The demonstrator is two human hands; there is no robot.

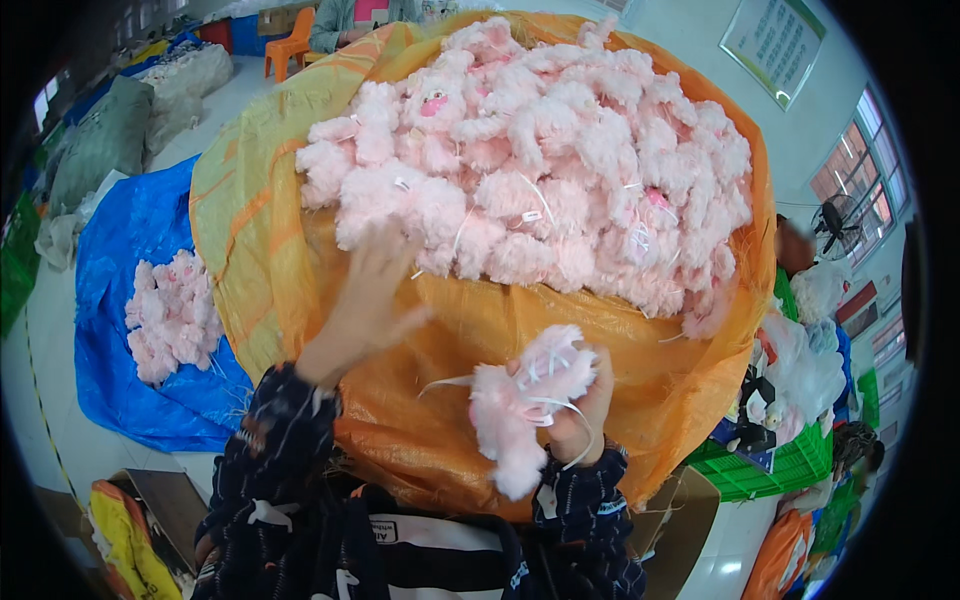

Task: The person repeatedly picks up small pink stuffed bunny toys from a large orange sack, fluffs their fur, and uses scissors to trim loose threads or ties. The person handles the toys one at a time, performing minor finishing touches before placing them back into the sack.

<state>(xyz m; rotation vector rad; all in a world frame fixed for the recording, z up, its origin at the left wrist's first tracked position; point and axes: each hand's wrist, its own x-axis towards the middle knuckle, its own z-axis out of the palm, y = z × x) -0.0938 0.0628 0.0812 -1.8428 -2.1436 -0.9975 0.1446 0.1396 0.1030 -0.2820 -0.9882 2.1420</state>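
In my right hand (583, 408) is a fluffy pale pink plush toy (505, 418), gripped at its right side over the orange sheet. White ribbon is laced across the toy's upper part, and loose ends hang from both of its sides. My left hand (372, 300), a little smeared by motion, reaches forward with its fingers apart and nothing in them. It is at the near left edge of a big heap of similar pink plush toys (540, 140); whether the fingertips touch the heap I cannot tell. Several toys in the heap show white ribbons or small tags.
The heap lies on an orange woven plastic sheet (460, 330). To the left, more pink toys (172, 315) rest on a blue sheet (115, 260). A green crate (775, 468) stands at right, cardboard boxes (685, 525) nearer. A person (375, 20) sits beyond, beside an orange chair (289, 45).
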